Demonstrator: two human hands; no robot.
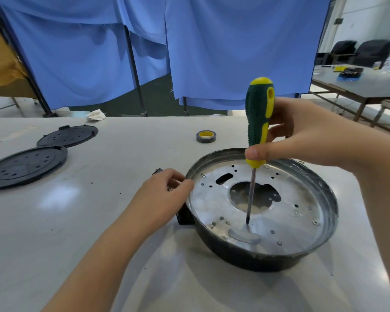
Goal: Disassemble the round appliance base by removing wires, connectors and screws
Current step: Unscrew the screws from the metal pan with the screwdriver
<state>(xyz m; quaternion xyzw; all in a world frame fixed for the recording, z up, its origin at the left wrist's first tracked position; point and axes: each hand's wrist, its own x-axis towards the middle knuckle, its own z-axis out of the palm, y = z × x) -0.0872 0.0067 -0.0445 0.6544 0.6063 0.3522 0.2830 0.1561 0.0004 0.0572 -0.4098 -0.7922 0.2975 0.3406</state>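
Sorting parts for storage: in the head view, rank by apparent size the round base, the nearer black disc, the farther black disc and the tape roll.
1. round base
2. nearer black disc
3. farther black disc, though distance may shrink it
4. tape roll

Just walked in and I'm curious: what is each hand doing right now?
Left hand: fingers curled at the rim of the round base; whether it grips anything cannot be told.
Right hand: holding the screwdriver upright, tip on the metal plate.

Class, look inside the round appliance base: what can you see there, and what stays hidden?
Inside the round appliance base: a holed metal plate, a few screws and the screwdriver tip. Whatever lies beneath the plate is mostly covered.
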